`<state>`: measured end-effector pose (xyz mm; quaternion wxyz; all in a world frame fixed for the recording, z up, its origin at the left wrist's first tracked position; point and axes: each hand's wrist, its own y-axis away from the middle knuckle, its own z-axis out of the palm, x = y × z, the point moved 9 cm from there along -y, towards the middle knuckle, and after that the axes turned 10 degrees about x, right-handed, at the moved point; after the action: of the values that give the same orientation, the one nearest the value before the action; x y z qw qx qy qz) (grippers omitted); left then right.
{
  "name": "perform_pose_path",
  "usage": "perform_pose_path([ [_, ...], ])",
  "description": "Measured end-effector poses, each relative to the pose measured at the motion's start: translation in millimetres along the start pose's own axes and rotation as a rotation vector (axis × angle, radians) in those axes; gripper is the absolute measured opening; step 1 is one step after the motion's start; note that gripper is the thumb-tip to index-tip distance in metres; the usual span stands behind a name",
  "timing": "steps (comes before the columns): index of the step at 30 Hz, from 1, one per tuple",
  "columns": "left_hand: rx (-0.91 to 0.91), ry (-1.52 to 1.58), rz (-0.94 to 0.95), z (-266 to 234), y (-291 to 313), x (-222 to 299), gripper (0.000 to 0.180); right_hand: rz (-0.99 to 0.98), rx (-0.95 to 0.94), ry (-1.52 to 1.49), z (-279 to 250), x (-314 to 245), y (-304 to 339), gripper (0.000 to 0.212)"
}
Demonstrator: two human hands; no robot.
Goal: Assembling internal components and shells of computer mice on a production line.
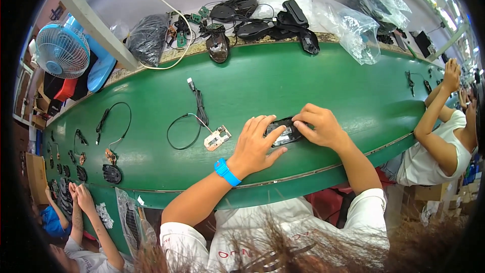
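A black computer mouse shell (287, 135) lies on the green belt in front of me, its inner side facing up. My left hand (255, 143), with a blue wristband, steadies the left end, fingertips on the rim and thumb held apart. At the other end, my right hand (318, 125) grips the edge between bent fingers and thumb. Whether a small part sits under those fingertips is hidden. Left of my hands lies a pale circuit board (217, 138), joined by a thin wire to a black coiled USB cable (200, 106).
Farther left are a cable with a small board (111, 156) and a black mouse shell (112, 173). Mice, cables and plastic bags (353, 28) crowd the back ledge. A blue fan (61, 50) stands far left. Co-workers sit left and right (439, 141).
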<state>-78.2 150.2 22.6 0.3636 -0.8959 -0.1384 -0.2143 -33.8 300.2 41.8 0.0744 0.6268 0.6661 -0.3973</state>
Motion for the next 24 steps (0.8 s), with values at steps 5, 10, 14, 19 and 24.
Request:
perform_pose_path([
  [5,-0.02,-0.033,0.039,3,0,5,0.05,0.0,0.091,0.063,-16,6,-1,0.007],
  [10,-0.047,-0.039,0.034,11,2,3,0.049,-0.013,0.085,0.084,-16,13,2,0.008],
  [14,-0.057,-0.055,0.046,19,1,1,0.047,-0.014,0.102,0.107,-17,18,1,0.007],
  [19,-0.07,-0.056,0.038,28,2,1,0.048,-0.013,0.119,0.107,-18,24,5,0.006],
  [24,-0.013,-0.007,0.063,18,-2,8,0.044,0.0,0.133,0.092,-19,22,6,0.006],
])
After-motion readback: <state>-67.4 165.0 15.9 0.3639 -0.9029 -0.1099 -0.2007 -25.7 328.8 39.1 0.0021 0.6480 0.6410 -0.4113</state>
